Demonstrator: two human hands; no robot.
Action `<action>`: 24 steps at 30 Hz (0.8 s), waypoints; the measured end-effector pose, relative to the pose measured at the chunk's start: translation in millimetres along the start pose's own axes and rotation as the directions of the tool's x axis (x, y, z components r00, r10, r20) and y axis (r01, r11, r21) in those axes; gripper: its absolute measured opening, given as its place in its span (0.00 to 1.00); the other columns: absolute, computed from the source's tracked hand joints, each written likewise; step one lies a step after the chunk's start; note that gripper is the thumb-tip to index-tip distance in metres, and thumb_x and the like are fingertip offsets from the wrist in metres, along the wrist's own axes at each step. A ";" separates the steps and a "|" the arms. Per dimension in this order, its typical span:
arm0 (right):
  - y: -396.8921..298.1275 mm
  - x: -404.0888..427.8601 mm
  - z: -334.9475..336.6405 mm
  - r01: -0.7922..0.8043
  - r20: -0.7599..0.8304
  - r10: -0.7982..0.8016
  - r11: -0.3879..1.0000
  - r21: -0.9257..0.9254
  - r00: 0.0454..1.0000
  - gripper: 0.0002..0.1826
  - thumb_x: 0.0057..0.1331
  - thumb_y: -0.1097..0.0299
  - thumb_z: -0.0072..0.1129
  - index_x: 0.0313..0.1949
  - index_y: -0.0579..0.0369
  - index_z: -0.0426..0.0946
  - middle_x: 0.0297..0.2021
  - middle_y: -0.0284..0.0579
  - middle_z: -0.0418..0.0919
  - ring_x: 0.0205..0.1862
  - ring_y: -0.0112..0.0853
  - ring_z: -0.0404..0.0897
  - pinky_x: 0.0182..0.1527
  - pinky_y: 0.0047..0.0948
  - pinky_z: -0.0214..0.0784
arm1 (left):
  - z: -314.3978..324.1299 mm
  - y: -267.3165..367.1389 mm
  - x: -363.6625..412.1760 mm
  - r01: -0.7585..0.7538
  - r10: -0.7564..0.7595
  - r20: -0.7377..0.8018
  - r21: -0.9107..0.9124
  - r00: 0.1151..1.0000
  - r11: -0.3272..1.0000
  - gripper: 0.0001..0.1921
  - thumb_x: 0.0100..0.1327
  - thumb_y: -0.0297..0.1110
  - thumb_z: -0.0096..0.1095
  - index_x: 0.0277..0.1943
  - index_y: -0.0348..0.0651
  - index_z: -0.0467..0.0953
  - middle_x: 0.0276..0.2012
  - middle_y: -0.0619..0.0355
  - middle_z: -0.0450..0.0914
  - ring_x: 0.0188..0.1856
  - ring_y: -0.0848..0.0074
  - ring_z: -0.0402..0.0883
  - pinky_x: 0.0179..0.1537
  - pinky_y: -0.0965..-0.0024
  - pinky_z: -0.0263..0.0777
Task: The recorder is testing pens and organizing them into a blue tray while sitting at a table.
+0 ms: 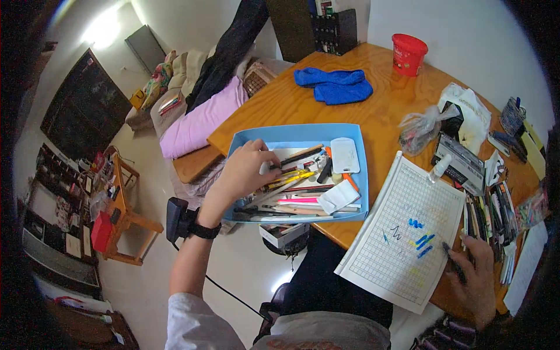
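My left hand (249, 168) reaches over a light blue open box (297, 131), fingers curled down among its contents; a small pale piece shows by the fingertips, but whether it is gripped I cannot tell. Inside the box lie yellow pens (297, 177), a pink pencil (302, 200), a black marker (324, 170), a white plastic case (345, 155) and a white packet (339, 196). My right hand (474, 267) holds a dark pen (457, 264) at the right edge of a grid-ruled notebook (376, 249). Blue, black and yellow scribbles mark the page.
A blue cloth (337, 85) and a red tub (408, 54) sit on the far part of the wooden table (280, 98). Beyond the notebook stand a small clear bottle (439, 168), a grey carton (459, 164) and a knotted plastic bag (420, 131). Several pens (490, 214) lie at right.
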State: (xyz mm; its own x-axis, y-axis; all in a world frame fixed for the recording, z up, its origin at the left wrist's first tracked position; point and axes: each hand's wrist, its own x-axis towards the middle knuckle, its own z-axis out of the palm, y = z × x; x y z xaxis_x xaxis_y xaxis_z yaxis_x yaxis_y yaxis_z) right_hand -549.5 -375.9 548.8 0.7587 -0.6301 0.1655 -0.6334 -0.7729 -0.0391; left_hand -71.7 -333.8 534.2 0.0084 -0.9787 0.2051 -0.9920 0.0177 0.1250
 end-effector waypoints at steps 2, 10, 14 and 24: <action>0.1 0.8 3.0 0.009 -0.006 -0.009 1.000 0.000 1.000 0.27 0.43 0.72 0.62 0.47 0.51 0.71 0.54 0.51 0.63 0.57 0.49 0.61 0.59 0.51 0.52 | -2.1 2.1 0.3 0.047 -0.044 0.049 -0.063 0.998 0.997 0.12 0.50 0.38 0.65 0.35 0.43 0.77 0.34 0.50 0.72 0.39 0.62 0.72 0.43 0.64 0.66; -2.7 0.7 5.2 0.009 -0.002 -0.009 1.000 -0.006 1.000 0.27 0.43 0.73 0.62 0.46 0.50 0.71 0.54 0.51 0.64 0.56 0.49 0.62 0.58 0.52 0.53 | 7.8 -3.7 11.1 0.014 -0.015 0.083 0.018 0.996 1.000 0.14 0.49 0.39 0.64 0.34 0.38 0.74 0.35 0.48 0.73 0.40 0.58 0.72 0.44 0.63 0.66; -1.8 1.4 5.9 0.062 0.005 -0.062 0.998 0.012 0.998 0.26 0.43 0.76 0.63 0.45 0.51 0.69 0.53 0.52 0.62 0.56 0.50 0.61 0.56 0.48 0.54 | 10.7 -6.6 11.8 0.095 -0.086 0.142 -0.058 0.986 0.994 0.15 0.50 0.39 0.64 0.34 0.36 0.74 0.36 0.47 0.73 0.40 0.56 0.72 0.42 0.62 0.67; -6.5 4.5 -2.4 0.072 0.028 -0.074 0.997 0.040 0.997 0.26 0.44 0.76 0.61 0.46 0.50 0.67 0.52 0.52 0.63 0.55 0.50 0.63 0.55 0.48 0.55 | -1.0 -2.5 5.1 -0.040 0.044 0.023 -0.156 0.999 0.987 0.11 0.59 0.33 0.55 0.41 0.36 0.75 0.27 0.48 0.77 0.32 0.61 0.76 0.38 0.66 0.69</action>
State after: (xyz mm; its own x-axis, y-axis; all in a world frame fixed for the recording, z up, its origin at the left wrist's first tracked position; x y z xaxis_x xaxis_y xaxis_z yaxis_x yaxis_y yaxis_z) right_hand -542.3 -373.5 552.2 0.8072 -0.5733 0.1405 -0.5700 -0.8189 -0.0669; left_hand -69.0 -338.7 535.9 -0.0381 -0.9814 0.1883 -0.9597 0.0884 0.2667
